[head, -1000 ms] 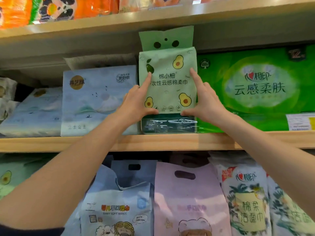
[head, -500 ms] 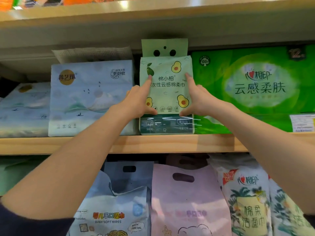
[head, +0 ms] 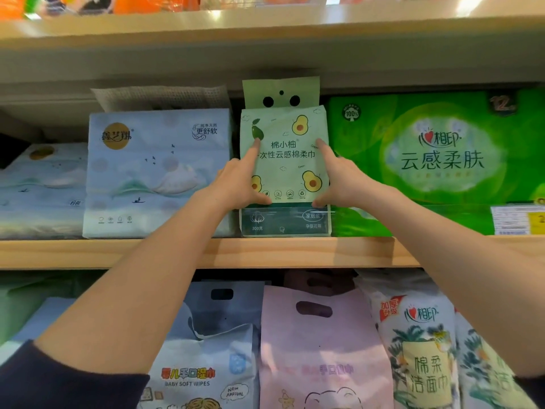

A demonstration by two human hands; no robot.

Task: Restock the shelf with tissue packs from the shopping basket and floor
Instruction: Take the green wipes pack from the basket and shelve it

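A pale green tissue pack with avocado prints stands upright on the wooden shelf, between a light blue tissue pack and a bright green multipack. My left hand lies against its left front edge, forefinger stretched up, thumb across the lower front. My right hand mirrors it on the right edge. Both hands press flat on the pack's front; neither wraps around it. The basket and the floor are out of view.
An upper shelf board hangs close above the pack's tab. More blue packs lie at the left. Below the shelf hang a blue baby-wipes bag, a pink bag and palm-print packs.
The avocado pack has slid further back between its neighbours. Both hands followed it inward, and my view has drifted slightly left and closer.
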